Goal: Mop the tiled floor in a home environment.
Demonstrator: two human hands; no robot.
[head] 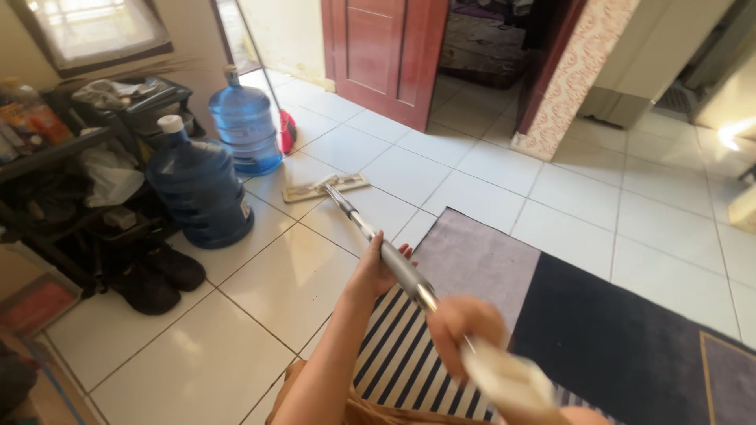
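Two hands on one flat mop: left hand [376, 267] is wrapped around the grey grip section of the metal mop handle [370, 232], fingers closed over it; right hand [465, 327] is lower on the shaft near the end, blurred, appears closed around it, but the exact finger position can't be made out. Handle runs from about 5 o'clock up toward 11 o'clock, ending at the flat mop head [325, 187], which lies flat on the white tile floor [260, 291] just above frame centre-left. Floor is glossy square white tile with dark grout lines, sunlit at 3 o'clock. A rug [598, 330] covers the 5 o'clock area: grey panel, black panel, plus a black-and-white striped section under the hands. Two blue water jugs [201, 193] stand at 9–10 o'clock, one with white cap, the other further back by the wall. Dark shelf rack [71, 157] with clutter at 9 o'clock, black shoes [157, 275] on the tile below it. Red-brown wooden door [382, 51] at 12 o'clock, open doorway beside it into a dim room. Patterned wall edge [563, 86] at 1 o'clock. Window [87, 27] at 11 o'clock.
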